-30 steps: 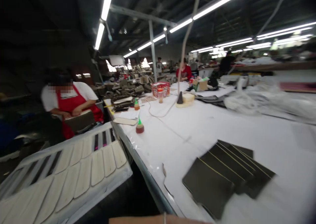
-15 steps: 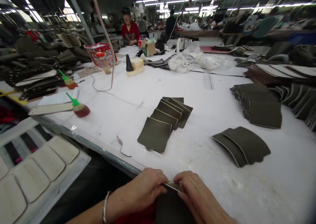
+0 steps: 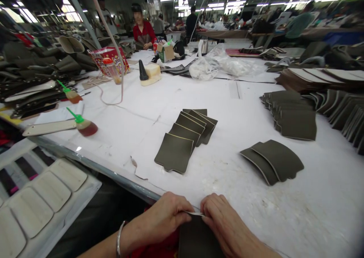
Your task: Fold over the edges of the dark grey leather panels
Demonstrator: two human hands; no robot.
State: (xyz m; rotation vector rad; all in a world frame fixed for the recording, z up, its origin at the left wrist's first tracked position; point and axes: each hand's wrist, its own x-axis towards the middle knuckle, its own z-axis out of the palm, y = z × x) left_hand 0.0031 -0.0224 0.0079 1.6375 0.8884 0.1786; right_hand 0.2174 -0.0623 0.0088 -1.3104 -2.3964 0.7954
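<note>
A dark olive leather-like panel (image 3: 197,237) hangs at the table's near edge, its pale upper edge pinched between both hands. My left hand (image 3: 167,214), with a silver bangle at the wrist, is closed on the left part of that edge. On the right part, my right hand (image 3: 224,220) is closed with fingers bent over it. The panel's lower part runs out of view. Just beyond the hands lies a fanned stack of similar olive panels (image 3: 174,151). Two overlapping curved panels (image 3: 280,159) rest to the right.
Dark cut pieces (image 3: 295,117) are piled on the right of the white table (image 3: 127,136). Green-capped bottles (image 3: 87,127) stand at left, near a hanging pink hose (image 3: 122,76). A tray of beige pieces (image 3: 54,189) sits lower left. A person in red (image 3: 143,32) works across the table.
The view has shifted slightly, so the table items appear further left and higher. Both hands keep hold of the panel; its pale edge now looks narrower, with the fingers closer over it.
</note>
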